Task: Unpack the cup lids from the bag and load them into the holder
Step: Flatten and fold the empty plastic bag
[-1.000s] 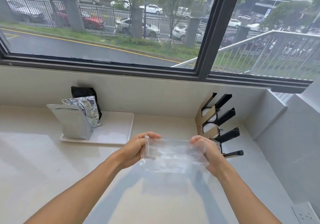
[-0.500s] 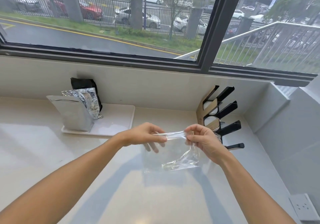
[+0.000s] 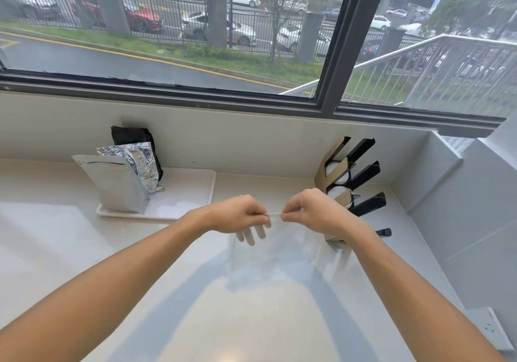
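Note:
A clear plastic bag (image 3: pixel 279 252) hangs above the counter, pinched at its top edge by both hands. My left hand (image 3: pixel 237 214) grips the top edge on the left, with two fingers showing behind the film. My right hand (image 3: pixel 310 212) pinches the same edge on the right, close to the left hand. The bag looks flat and see-through; I cannot tell whether any lids are inside. The lid holder (image 3: pixel 349 185), cardboard with black slanted dividers, stands at the back right just behind my right hand. White round lids (image 3: pixel 334 170) sit in its upper slots.
A white tray (image 3: pixel 181 202) at the back left carries a silver foil pouch (image 3: pixel 114 185), a crumpled foil bag and a black bag. The pale counter (image 3: pixel 251 319) ends at a wall on the right, where a white socket (image 3: pixel 492 331) lies. A window runs along the back.
My hands have come closer together along the bag's top edge and risen slightly. The bag, stretched wide a second ago, now hangs flat below my fingers.

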